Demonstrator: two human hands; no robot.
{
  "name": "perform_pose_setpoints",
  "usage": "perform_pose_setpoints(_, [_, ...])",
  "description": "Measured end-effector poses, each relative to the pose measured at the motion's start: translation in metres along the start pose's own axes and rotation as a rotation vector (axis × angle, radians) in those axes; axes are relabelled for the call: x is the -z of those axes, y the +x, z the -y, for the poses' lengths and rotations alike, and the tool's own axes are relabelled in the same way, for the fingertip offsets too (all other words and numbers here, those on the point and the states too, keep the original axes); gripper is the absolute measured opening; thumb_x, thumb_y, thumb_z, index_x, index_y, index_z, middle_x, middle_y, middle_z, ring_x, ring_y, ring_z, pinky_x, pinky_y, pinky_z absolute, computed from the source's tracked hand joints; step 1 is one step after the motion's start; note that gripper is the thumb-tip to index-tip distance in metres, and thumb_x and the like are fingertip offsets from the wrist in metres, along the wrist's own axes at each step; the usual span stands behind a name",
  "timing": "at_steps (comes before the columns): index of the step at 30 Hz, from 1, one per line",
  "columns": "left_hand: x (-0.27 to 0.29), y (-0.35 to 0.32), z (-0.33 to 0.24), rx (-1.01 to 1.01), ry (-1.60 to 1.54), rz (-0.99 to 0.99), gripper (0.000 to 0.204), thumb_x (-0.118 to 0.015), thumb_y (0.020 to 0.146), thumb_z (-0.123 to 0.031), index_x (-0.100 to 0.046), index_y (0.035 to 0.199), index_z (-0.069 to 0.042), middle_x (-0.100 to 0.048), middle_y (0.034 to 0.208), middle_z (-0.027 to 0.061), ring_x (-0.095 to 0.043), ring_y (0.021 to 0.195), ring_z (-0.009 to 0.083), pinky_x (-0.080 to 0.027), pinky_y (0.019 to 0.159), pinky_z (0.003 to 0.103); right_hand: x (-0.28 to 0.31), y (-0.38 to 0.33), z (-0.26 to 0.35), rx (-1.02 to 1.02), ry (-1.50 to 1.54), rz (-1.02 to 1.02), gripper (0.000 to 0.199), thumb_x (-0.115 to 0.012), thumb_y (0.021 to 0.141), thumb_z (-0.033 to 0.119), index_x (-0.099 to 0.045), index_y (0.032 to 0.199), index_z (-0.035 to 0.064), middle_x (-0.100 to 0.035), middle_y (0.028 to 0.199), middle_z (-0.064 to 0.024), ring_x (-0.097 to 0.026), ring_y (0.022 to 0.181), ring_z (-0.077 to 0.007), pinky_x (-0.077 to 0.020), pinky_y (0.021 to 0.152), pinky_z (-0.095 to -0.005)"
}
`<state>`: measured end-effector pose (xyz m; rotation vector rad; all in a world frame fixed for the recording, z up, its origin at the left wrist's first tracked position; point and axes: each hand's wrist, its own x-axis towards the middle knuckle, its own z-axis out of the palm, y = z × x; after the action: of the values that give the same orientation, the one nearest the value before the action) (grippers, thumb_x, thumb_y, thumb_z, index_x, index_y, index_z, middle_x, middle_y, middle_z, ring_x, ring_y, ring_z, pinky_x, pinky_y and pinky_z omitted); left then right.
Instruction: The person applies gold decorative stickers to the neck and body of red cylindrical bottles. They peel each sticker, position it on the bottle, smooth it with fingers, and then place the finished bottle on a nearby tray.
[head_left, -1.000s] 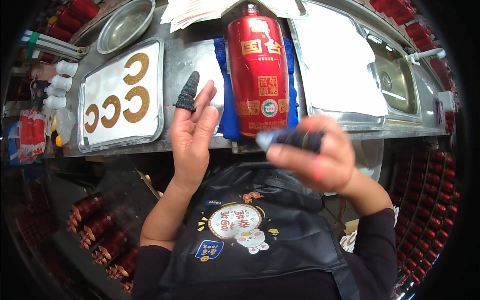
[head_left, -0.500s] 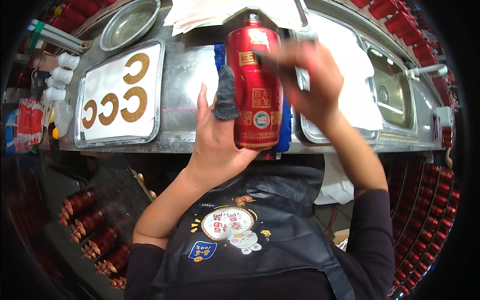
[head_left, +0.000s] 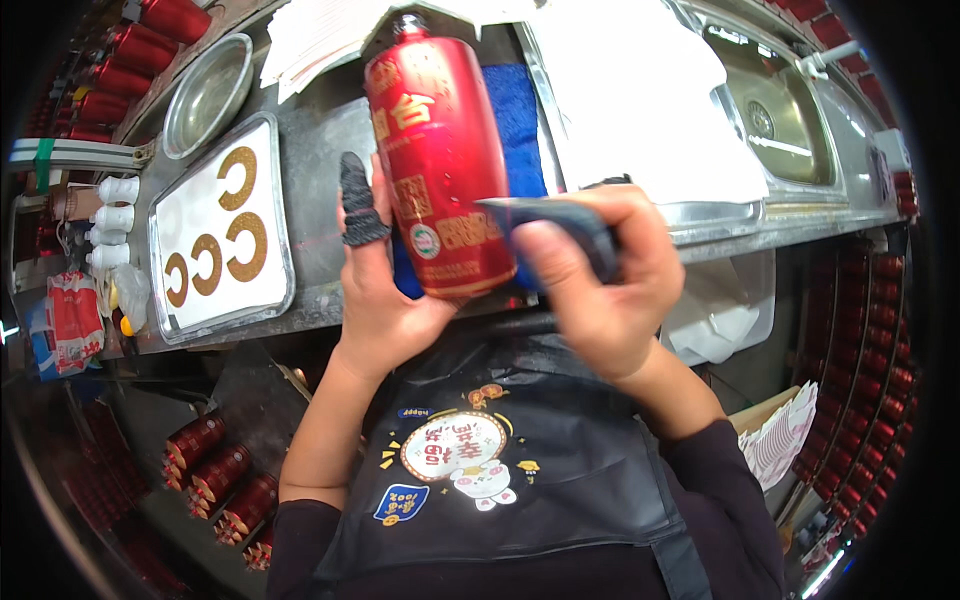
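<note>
A red bottle (head_left: 450, 165) with gold lettering and a dark neck lies tilted, its base toward me, over a blue cloth (head_left: 518, 130). My left hand (head_left: 390, 305) grips it at the left side and base; one finger wears a dark knitted finger sleeve (head_left: 360, 205). Pinched in my right hand (head_left: 625, 290) is a dark, flat scraper-like piece (head_left: 572, 228). Its pointed edge is close to the bottle's lower right side; I cannot tell if it touches.
Gold C-shaped stickers (head_left: 248, 245) lie on a white sheet in a metal tray (head_left: 285, 270) at left. Behind it stands a metal bowl (head_left: 240, 75). White sheets (head_left: 640, 120) cover another tray beside a sink (head_left: 815, 165). Red bottles (head_left: 225, 470) fill the lower left and right sides.
My right hand has come down from the bottle's upper part to near its base. The bottle has tilted to the left and turned in my left hand. The whole view has shifted.
</note>
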<state>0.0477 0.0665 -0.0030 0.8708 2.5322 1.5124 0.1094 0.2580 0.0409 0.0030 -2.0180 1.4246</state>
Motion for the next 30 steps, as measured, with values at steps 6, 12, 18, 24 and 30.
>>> perform_pose_setpoints(6, [0.003, -0.004, 0.001, -0.057, 0.084, -0.019, 0.118, -0.091, 0.070, -0.033, -0.021, 0.157, 0.003, -0.043, 0.155, 0.0206, -0.042, 0.144, 0.0359, 0.004, 0.121, 0.059, -0.015, -0.012, -0.029, -0.251, 0.061, -0.002, 0.017, -0.075, 0.089, 0.012, -0.065, 0.098, 0.0013, -0.066, 0.080, -0.0091, -0.064, 0.070, -0.0185, -0.0512, 0.065, -0.0314])
perform_pose_setpoints(12, [0.004, -0.003, 0.001, -0.021, -0.007, 0.050, 0.108, -0.089, 0.072, -0.038, -0.029, 0.153, 0.001, -0.050, 0.149, 0.0186, -0.044, 0.142, 0.0363, 0.000, 0.120, 0.063, 0.010, -0.019, -0.026, -0.370, 0.085, -0.054, 0.016, -0.075, 0.093, 0.014, -0.065, 0.094, 0.0011, -0.065, 0.079, -0.0020, -0.058, 0.072, -0.0077, -0.0486, 0.064, -0.0248])
perform_pose_setpoints(18, [0.006, -0.006, 0.005, -0.005, 0.074, 0.009, 0.103, -0.089, 0.073, -0.041, -0.033, 0.149, -0.001, -0.056, 0.141, 0.0163, -0.048, 0.136, 0.0392, -0.004, 0.118, 0.066, -0.006, -0.007, -0.019, -0.441, 0.078, -0.036, 0.016, -0.073, 0.093, 0.014, -0.066, 0.097, 0.0003, -0.063, 0.077, -0.0055, -0.059, 0.071, -0.0104, -0.0483, 0.065, -0.0257])
perform_pose_setpoints(24, [0.003, -0.003, 0.002, -0.091, 0.169, -0.069, 0.101, -0.087, 0.074, -0.022, -0.031, 0.154, 0.000, -0.047, 0.149, 0.0216, -0.047, 0.139, 0.0372, -0.027, 0.116, 0.052, -0.010, -0.002, -0.008, 0.015, -0.039, 0.037, 0.014, -0.076, 0.091, 0.011, -0.066, 0.096, 0.0012, -0.066, 0.083, -0.0043, -0.059, 0.073, -0.0102, -0.0492, 0.066, -0.0254])
perform_pose_setpoints(30, [0.005, -0.007, -0.016, -0.215, 0.156, -0.148, 0.094, -0.084, 0.074, -0.016, -0.035, 0.153, 0.000, -0.046, 0.154, 0.0187, -0.043, 0.145, 0.0333, -0.013, 0.123, 0.054, -0.014, 0.024, -0.019, -0.185, -0.095, -0.051, 0.010, -0.073, 0.093, 0.007, -0.065, 0.095, 0.0007, -0.063, 0.080, -0.0015, -0.056, 0.071, -0.0081, -0.0464, 0.064, -0.0233])
